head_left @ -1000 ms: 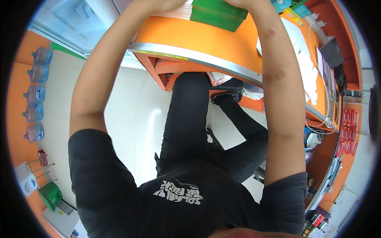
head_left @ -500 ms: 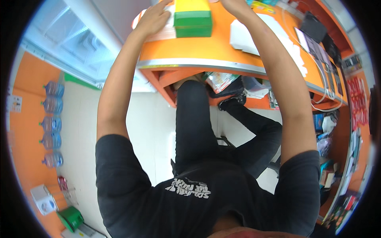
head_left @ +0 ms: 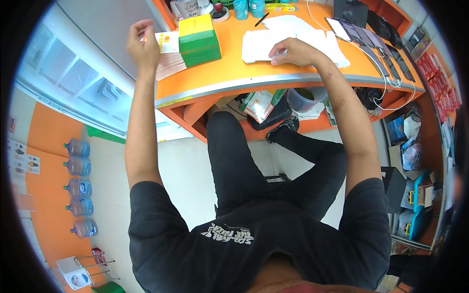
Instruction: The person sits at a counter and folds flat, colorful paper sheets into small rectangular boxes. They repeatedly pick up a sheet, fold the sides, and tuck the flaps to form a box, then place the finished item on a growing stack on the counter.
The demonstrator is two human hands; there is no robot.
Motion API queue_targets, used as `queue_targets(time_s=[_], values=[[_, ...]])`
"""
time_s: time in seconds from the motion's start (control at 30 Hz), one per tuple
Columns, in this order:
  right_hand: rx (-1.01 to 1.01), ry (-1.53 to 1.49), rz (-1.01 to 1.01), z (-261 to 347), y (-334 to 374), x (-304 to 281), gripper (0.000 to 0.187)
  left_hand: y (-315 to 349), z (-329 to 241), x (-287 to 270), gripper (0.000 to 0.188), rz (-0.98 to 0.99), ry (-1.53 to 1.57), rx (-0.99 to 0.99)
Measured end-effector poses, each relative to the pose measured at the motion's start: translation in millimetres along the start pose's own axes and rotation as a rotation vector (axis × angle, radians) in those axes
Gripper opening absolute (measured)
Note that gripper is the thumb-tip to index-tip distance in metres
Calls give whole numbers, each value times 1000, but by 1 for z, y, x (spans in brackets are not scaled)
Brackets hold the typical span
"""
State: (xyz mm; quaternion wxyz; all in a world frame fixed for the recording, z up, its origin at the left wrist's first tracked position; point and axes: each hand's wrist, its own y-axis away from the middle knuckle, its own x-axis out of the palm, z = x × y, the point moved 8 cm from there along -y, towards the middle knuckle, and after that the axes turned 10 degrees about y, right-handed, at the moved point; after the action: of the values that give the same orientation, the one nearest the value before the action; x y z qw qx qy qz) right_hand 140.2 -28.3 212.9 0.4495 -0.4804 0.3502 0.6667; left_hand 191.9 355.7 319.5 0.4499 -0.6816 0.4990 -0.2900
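The person sits at the orange counter (head_left: 254, 73). The right hand (head_left: 292, 51) lies flat, fingers spread, on a pile of white papers (head_left: 293, 41), likely pinning them in place. The left hand (head_left: 142, 41) hangs raised and loosely curled, holding nothing I can see, beside a green and yellow box (head_left: 198, 40) resting on a fanned stack of slips (head_left: 168, 66).
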Motion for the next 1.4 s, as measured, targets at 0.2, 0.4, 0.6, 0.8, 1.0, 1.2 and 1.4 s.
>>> queue_targets(time_s=[0.2,0.4,0.6,0.8,1.0,1.2,1.4], values=[[-56,-137,113,-18,-18,3,33,81,-98,104,15,481,231,-242],[-26,-128,75,-13,-22,-12,22,132,-94,175,57,427,-144,-271],[-1,-8,-117,-10,-15,-35,24,147,-68,208,86,592,-458,-362],[-165,87,-636,-4,-2,-95,23,118,-75,209,74,330,-112,47],[-53,184,-671,57,94,-179,35,36,-148,199,23,78,179,331],[55,76,-1115,74,224,-148,25,57,-249,196,18,101,740,174],[272,-123,-1079,61,308,-30,16,163,-247,205,20,385,768,-380]])
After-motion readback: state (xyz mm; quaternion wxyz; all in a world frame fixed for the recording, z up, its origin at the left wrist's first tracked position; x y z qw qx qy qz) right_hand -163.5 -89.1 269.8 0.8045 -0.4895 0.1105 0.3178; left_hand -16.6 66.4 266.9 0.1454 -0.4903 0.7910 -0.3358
